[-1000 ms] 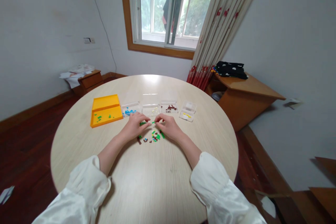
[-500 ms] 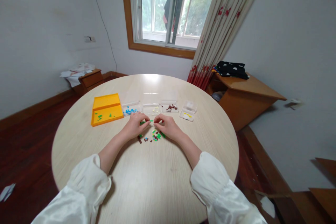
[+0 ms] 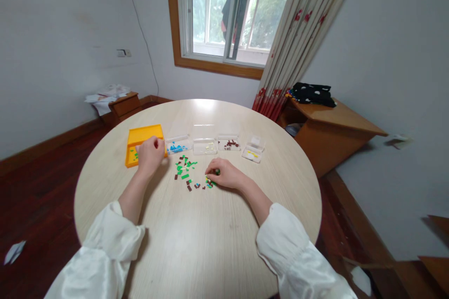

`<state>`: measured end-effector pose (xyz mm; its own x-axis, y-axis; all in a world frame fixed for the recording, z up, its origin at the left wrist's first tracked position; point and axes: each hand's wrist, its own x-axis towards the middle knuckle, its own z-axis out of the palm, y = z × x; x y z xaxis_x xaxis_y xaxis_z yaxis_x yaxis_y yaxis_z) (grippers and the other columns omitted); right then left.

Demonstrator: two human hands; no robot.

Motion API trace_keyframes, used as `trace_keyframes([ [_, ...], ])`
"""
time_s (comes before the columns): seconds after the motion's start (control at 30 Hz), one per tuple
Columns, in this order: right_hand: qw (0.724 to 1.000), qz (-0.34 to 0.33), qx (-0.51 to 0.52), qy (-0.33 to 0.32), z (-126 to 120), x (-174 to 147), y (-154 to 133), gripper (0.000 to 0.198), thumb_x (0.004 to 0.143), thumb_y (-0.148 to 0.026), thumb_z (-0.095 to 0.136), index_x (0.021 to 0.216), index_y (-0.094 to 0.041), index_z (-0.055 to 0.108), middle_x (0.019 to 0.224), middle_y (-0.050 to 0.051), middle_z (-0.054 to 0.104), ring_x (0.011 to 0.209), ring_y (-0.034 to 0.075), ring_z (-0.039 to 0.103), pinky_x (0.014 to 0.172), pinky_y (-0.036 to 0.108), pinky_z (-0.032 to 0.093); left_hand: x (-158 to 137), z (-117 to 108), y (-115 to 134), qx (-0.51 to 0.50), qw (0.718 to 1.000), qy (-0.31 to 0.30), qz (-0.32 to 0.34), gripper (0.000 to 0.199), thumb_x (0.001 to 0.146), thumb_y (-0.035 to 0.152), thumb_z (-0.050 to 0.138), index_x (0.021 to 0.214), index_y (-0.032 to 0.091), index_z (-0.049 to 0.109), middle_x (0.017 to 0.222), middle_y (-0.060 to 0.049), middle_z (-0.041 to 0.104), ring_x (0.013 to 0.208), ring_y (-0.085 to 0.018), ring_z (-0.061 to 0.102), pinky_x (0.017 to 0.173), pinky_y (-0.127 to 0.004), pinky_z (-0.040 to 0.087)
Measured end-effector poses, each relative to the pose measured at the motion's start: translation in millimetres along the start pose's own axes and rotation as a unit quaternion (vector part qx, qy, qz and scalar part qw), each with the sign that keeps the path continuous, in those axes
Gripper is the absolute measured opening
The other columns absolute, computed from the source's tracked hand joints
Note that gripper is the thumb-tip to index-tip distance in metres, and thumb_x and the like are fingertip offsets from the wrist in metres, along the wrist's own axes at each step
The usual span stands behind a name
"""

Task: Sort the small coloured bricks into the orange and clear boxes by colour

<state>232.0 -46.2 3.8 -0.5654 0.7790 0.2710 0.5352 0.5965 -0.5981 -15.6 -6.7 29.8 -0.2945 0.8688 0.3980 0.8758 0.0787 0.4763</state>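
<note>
My left hand [image 3: 151, 155] is over the right part of an open yellow box [image 3: 131, 165], fingers curled together; what they hold, if anything, is hidden. A few small green building bricks [image 3: 132, 151] lie in that box. My right hand [image 3: 227, 174] is closed with thumb and fingertips together, low over a small mixed cluster of bricks [image 3: 209, 185]. Whatever is in its fingertips is too small to make out. Between the hands, loose green and brown building bricks [image 3: 185, 176] are spread on the table.
Behind the loose bricks stand open clear boxes: one with blue bricks [image 3: 178, 147], one with pale bricks [image 3: 209, 146], one with brown bricks [image 3: 231, 144], one with yellow bricks [image 3: 252, 153]. All are on a round wooden table [image 3: 203, 243]. A window and curtain are beyond.
My left hand has moved left from beside my right hand to the yellow box, uncovering the loose bricks. My right hand has come slightly nearer, down toward the small cluster.
</note>
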Motion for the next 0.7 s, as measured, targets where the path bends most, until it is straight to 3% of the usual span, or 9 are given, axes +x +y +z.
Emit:
trace_keyframes([
  [0.3,1.0,0.023,-0.004,-0.008,-1.1,-0.5,-2.9,0.009,0.071,-0.008,0.061,0.073,-0.014,0.068,0.072,0.002,0.06,0.069,0.011,0.051,0.067,0.022,0.041,6.1,-4.2,-10.2,0.091,0.993,-0.045,-0.062,0.026,0.08,0.03,0.036,0.066,0.018,0.054,0.077,-0.013,0.067,0.082,-0.03,0.061,0.074,-0.04,0.033],
  [0.7,0.999,0.032,0.012,-0.012,-1.8,-1.6,-4.1,0.014,0.072,-0.006,0.059,0.078,-0.014,0.068,0.075,0.002,0.062,0.069,0.011,0.053,0.067,0.022,0.042,5.6,-2.6,-11.7,0.106,0.991,-0.052,-0.059,0.026,0.078,0.029,0.036,0.065,0.017,0.056,0.076,-0.015,0.068,0.082,-0.032,0.061,0.075,-0.043,0.033],
])
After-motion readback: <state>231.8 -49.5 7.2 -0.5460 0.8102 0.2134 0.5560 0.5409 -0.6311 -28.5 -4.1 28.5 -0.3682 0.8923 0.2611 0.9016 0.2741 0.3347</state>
